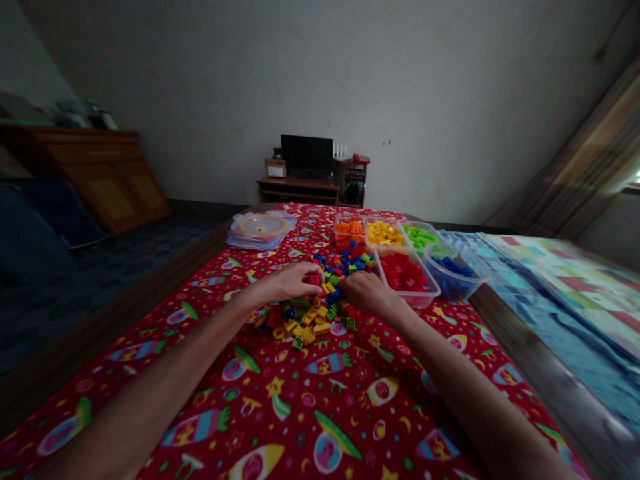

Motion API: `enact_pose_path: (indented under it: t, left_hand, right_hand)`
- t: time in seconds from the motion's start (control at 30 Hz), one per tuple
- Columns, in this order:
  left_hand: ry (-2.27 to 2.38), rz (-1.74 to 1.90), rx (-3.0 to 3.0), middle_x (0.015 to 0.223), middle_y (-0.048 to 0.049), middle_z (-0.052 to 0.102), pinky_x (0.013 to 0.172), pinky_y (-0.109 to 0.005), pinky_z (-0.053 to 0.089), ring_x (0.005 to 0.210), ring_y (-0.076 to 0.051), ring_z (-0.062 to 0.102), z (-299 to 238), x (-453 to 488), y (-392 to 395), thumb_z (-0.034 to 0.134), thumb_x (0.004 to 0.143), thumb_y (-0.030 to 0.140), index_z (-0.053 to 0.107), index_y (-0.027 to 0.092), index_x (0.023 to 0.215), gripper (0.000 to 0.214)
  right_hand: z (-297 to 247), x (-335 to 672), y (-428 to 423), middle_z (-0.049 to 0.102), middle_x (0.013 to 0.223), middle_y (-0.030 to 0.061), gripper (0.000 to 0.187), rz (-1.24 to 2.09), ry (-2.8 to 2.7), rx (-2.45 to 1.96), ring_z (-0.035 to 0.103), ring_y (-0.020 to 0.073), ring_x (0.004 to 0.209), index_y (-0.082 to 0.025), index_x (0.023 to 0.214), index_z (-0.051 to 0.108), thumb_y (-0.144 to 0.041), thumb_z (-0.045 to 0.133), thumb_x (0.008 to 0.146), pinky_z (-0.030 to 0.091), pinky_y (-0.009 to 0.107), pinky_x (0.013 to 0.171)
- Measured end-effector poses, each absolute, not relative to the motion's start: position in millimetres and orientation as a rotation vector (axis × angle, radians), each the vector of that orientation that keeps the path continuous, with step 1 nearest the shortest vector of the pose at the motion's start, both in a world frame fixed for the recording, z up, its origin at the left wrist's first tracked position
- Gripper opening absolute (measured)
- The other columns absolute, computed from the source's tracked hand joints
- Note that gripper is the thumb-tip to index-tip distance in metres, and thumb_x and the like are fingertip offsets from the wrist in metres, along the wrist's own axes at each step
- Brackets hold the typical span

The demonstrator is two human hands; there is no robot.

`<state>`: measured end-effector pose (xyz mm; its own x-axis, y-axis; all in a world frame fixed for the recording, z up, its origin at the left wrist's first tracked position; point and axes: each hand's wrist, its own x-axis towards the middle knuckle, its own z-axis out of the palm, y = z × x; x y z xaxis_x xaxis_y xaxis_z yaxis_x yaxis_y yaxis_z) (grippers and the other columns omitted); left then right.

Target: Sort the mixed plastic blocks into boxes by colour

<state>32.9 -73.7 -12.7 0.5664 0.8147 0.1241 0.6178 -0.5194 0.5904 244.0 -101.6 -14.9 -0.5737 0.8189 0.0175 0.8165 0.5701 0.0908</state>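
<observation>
A mixed pile of toy building bricks in yellow, blue, green and red is spread on the patterned red tablecloth. My left hand is over the pile's left side, with thumb and fingers closed around a red brick. Across from it, my right hand reaches down at the pile's right side. Its fingers are curled together at the bricks, and whatever they pinch is hidden. Just right of that hand stands a clear container of red bricks.
Behind are clear containers of orange bricks, yellow bricks and green bricks. A round tub of blue bricks sits at the right edge. Stacked plastic lids lie at the far left. A bed adjoins the table's right side.
</observation>
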Motion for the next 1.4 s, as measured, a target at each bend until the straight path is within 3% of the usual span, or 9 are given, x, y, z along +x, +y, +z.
enact_pose_path:
  t: [0.2, 0.4, 0.5, 0.67, 0.8, 0.93, 1.1, 1.3, 1.4]
  left_hand:
    - [1.18, 0.466, 2.156, 0.072, -0.0022, 0.067, 0.053, -0.023, 0.047, 0.058, -0.015, 0.061, -13, 34, -75, 0.056, 0.078, 0.034, 0.06, 0.012, 0.115, 0.043]
    - [1.161, 0.582, 1.863, 0.087, -0.0066, 0.072, 0.056, -0.026, 0.052, 0.065, -0.018, 0.067, -15, 36, -76, 0.056, 0.083, 0.039, 0.035, 0.013, 0.142, 0.069]
    - [1.089, 0.627, 1.706, 0.088, -0.0065, 0.072, 0.056, -0.028, 0.054, 0.066, -0.02, 0.068, -19, 43, -77, 0.059, 0.082, 0.042, 0.024, 0.017, 0.147, 0.078]
    - [0.978, 0.659, 1.684, 0.093, -0.0079, 0.072, 0.054, -0.029, 0.055, 0.063, -0.02, 0.069, -30, 57, -84, 0.058, 0.082, 0.051, 0.024, 0.022, 0.147, 0.079]
    - [1.04, 0.659, 1.789, 0.08, -0.006, 0.072, 0.055, -0.03, 0.055, 0.061, -0.021, 0.069, -26, 55, -85, 0.047, 0.086, 0.057, 0.042, 0.019, 0.137, 0.063]
    - [1.203, 0.814, 2.066, 0.082, -0.0087, 0.072, 0.059, -0.028, 0.053, 0.067, -0.02, 0.068, -12, 35, -74, 0.038, 0.088, 0.057, 0.065, 0.012, 0.106, 0.055]
    - [1.5, 0.907, 2.22, 0.087, -0.0077, 0.072, 0.068, -0.027, 0.051, 0.075, -0.02, 0.065, -7, -2, -53, 0.038, 0.085, 0.046, 0.065, 0.01, 0.108, 0.05]
    - [1.699, 0.551, 2.381, 0.105, -0.0105, 0.071, 0.083, -0.03, 0.047, 0.094, -0.024, 0.063, -30, -37, -29, 0.043, 0.079, 0.04, 0.069, 0.013, 0.101, 0.044]
    - [1.633, 0.358, 2.347, 0.104, -0.0103, 0.071, 0.08, -0.028, 0.048, 0.092, -0.024, 0.064, -36, -45, -25, 0.046, 0.076, 0.045, 0.068, 0.013, 0.103, 0.047]
  right_hand:
    - [-16, 254, -90, 0.066, 0.08, 0.0094, 0.024, 0.108, 3.046, 1.508, 0.055, 0.0141, 0.069, -0.01, 0.105, 0.059, -0.016, 0.044, 0.088, 0.033, 0.023, 0.061]
    - [-15, 250, -85, 0.063, 0.072, 0.0045, 0.022, -0.11, 3.372, 1.456, 0.05, 0.0121, 0.062, -0.012, 0.101, 0.061, -0.012, 0.049, 0.083, 0.03, 0.022, 0.06]
    - [-13, 240, -94, 0.064, 0.075, 0.004, 0.027, -0.368, 3.468, 1.292, 0.052, 0.0114, 0.063, -0.013, 0.105, 0.06, -0.009, 0.052, 0.08, 0.031, 0.021, 0.06]
    - [-14, 230, -100, 0.065, 0.078, 0.0028, 0.027, -0.774, 3.527, 0.979, 0.054, 0.0102, 0.066, -0.013, 0.1, 0.06, -0.002, 0.049, 0.078, 0.034, 0.019, 0.06]
    - [-7, 244, -91, 0.058, 0.066, 0.0003, 0.015, -0.463, 3.482, 1.286, 0.044, 0.0085, 0.057, -0.011, 0.09, 0.062, -0.009, 0.049, 0.083, 0.029, 0.02, 0.056]
    - [7, 276, -78, 0.054, 0.064, 0.0006, 0.013, 0.022, 3.253, 1.727, 0.039, 0.0088, 0.056, -0.011, 0.08, 0.061, -0.016, 0.049, 0.085, 0.026, 0.023, 0.056]
    - [11, 320, -63, 0.063, 0.075, 0.007, 0.021, 0.295, 2.936, 2.069, 0.049, 0.0135, 0.063, -0.013, 0.09, 0.063, -0.02, 0.044, 0.087, 0.031, 0.024, 0.058]
    - [9, 339, -63, 0.067, 0.095, 0.0136, 0.028, 0.508, 2.748, 2.235, 0.058, 0.0217, 0.085, -0.013, 0.107, 0.063, -0.025, 0.048, 0.087, 0.04, 0.028, 0.069]
    - [20, 321, -74, 0.068, 0.091, 0.0121, 0.029, 0.406, 2.827, 2.134, 0.059, 0.0189, 0.079, -0.013, 0.109, 0.063, -0.023, 0.046, 0.089, 0.039, 0.026, 0.066]
